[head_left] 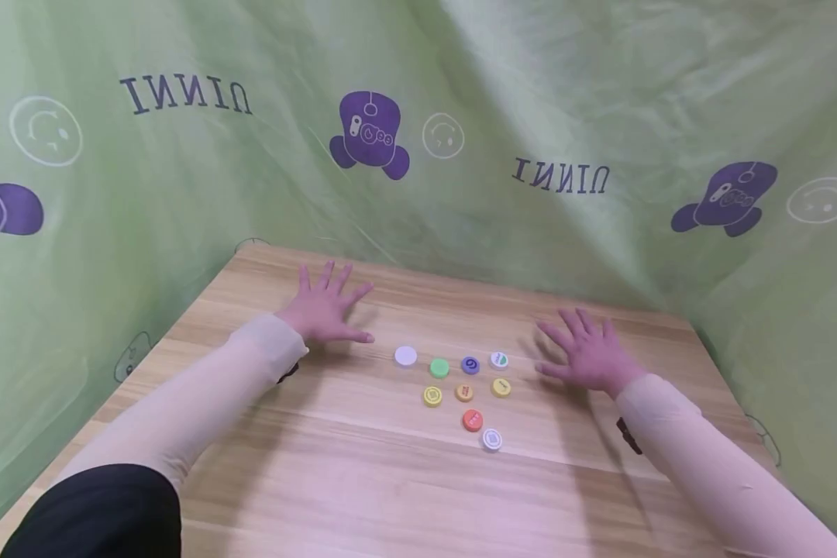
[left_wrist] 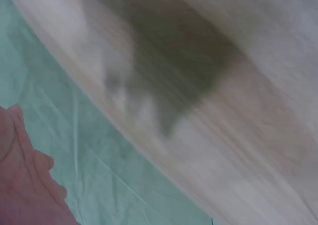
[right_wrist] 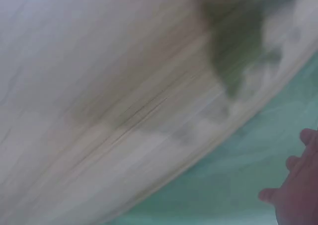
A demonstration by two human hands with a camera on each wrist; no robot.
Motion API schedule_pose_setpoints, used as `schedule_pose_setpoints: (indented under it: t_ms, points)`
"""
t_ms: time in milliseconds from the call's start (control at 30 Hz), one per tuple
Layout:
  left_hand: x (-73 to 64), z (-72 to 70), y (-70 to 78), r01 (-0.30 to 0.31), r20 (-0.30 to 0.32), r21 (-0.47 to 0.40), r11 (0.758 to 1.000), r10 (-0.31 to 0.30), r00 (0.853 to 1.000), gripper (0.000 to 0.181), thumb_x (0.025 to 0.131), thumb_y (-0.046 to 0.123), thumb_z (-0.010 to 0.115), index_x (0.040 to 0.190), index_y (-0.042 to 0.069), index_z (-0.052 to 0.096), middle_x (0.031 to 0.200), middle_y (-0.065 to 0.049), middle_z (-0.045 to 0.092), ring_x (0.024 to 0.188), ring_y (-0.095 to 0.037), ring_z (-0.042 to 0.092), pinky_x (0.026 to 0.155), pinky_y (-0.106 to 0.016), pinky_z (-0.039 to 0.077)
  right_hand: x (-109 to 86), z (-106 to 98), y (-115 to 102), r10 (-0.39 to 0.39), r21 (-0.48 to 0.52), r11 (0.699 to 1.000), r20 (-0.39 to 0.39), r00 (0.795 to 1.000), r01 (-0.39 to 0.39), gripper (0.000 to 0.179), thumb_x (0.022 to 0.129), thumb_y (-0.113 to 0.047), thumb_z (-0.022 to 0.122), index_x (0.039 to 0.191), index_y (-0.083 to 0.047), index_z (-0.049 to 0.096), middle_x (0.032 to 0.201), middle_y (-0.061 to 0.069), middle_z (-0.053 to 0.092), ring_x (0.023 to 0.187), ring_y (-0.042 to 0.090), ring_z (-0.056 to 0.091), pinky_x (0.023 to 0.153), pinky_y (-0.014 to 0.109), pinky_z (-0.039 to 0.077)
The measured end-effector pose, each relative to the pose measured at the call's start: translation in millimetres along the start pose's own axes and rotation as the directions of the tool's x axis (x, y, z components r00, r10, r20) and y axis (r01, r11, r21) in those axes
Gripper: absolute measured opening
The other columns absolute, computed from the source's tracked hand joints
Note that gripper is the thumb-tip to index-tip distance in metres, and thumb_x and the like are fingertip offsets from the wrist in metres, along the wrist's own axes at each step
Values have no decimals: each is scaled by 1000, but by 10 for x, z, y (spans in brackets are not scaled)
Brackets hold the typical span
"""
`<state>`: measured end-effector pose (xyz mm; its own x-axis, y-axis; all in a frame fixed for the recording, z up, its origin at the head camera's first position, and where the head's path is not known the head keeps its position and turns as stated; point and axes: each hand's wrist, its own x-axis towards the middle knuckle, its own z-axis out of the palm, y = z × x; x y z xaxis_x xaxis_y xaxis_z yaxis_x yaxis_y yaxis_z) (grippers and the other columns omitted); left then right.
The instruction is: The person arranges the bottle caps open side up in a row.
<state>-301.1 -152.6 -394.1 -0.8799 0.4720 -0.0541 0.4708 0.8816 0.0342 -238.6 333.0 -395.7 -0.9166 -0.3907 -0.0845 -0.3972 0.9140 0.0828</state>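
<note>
Several round bottle caps lie apart on the wooden table [head_left: 363,480], between the two hands in the head view. Along the back are a plain white cap [head_left: 405,356], a green cap [head_left: 439,367], a blue cap [head_left: 470,365] and a white-and-green cap [head_left: 498,359]. Nearer are yellow caps [head_left: 432,396], an orange cap [head_left: 464,393], a red cap [head_left: 472,420] and a patterned white cap [head_left: 491,439]. Left of them my left hand [head_left: 324,308] has spread fingers and holds nothing. My right hand [head_left: 589,353], also spread and holding nothing, is to their right. Both cast shadows on the table.
A green curtain [head_left: 265,170] with purple figures and upside-down lettering hangs behind the table and along its sides. Dark wrist straps are partly visible under both pale sleeves [head_left: 202,395]. Both wrist views show the table edge against the curtain.
</note>
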Motion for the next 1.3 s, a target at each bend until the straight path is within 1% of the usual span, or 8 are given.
schedule_pose_setpoints:
  t_ms: [267, 500, 600, 733, 833, 1067, 1200, 1300]
  points:
    - [28, -163, 144, 11, -28, -266, 964, -19, 999, 104, 89, 80, 51, 167, 21, 14, 169, -25, -1, 154, -49, -2, 113, -79, 1, 221, -226, -366, 36, 374, 927, -54, 998, -13, 88, 96, -43, 71, 160, 0, 29, 158, 35, 27, 143, 57, 27, 113, 72, 26]
    - [39, -230, 254, -16, -45, -498, 867, -8, 999, 94, 96, 57, 62, 166, 15, 16, 169, -26, 1, 153, -49, 3, 118, -72, 12, 444, -343, -720, 22, 535, 845, -49, 999, 8, 81, 97, -30, 71, 158, 4, 31, 155, 34, 37, 139, 53, 39, 111, 64, 37]
    - [43, -228, 287, -26, -48, -559, 829, -1, 999, 93, 96, 52, 64, 166, 12, 18, 169, -26, 8, 153, -48, 9, 117, -71, 18, 508, -364, -876, 1, 633, 774, -39, 999, 24, 78, 96, -25, 71, 157, 6, 32, 152, 34, 41, 135, 51, 46, 107, 59, 45]
    - [44, -215, 320, -29, -46, -627, 779, 1, 999, 91, 97, 48, 66, 165, 11, 19, 168, -23, 14, 153, -45, 14, 119, -66, 19, 555, -368, -1073, -11, 785, 619, 8, 1000, 0, 75, 97, -22, 70, 156, 6, 32, 151, 33, 43, 135, 47, 48, 111, 56, 43]
    - [32, -210, 343, -19, -29, -705, 709, -2, 1000, 90, 98, 44, 67, 165, 10, 19, 168, -22, 16, 152, -45, 18, 120, -64, 20, 569, -358, -1206, -16, 865, 500, 57, 998, -42, 74, 99, -22, 69, 157, 5, 32, 152, 32, 43, 135, 45, 49, 111, 54, 43]
    - [38, -185, 422, 50, 57, -884, 464, 1, 998, 82, 100, 31, 67, 163, 5, 22, 163, -29, 23, 144, -47, 35, 116, -58, 36, 626, -328, -1482, -51, 970, 216, 130, 990, -116, 67, 102, -10, 63, 156, 8, 30, 152, 33, 39, 133, 44, 51, 110, 52, 45]
    - [42, -154, 499, 99, 115, -923, 372, 23, 993, 79, 101, 24, 67, 162, 2, 22, 156, -32, 32, 136, -45, 47, 111, -52, 44, 685, -277, -1626, -66, 973, 174, 166, 984, -152, 64, 101, -11, 63, 154, 8, 33, 151, 31, 42, 131, 44, 54, 110, 48, 46]
    - [53, -106, 548, 140, 165, -925, 352, 41, 985, 78, 101, 22, 67, 161, 0, 23, 150, -31, 41, 129, -44, 54, 106, -47, 50, 742, -250, -1733, -71, 971, 175, 180, 981, -166, 64, 100, -11, 66, 152, 9, 36, 145, 30, 47, 126, 43, 58, 107, 46, 49]
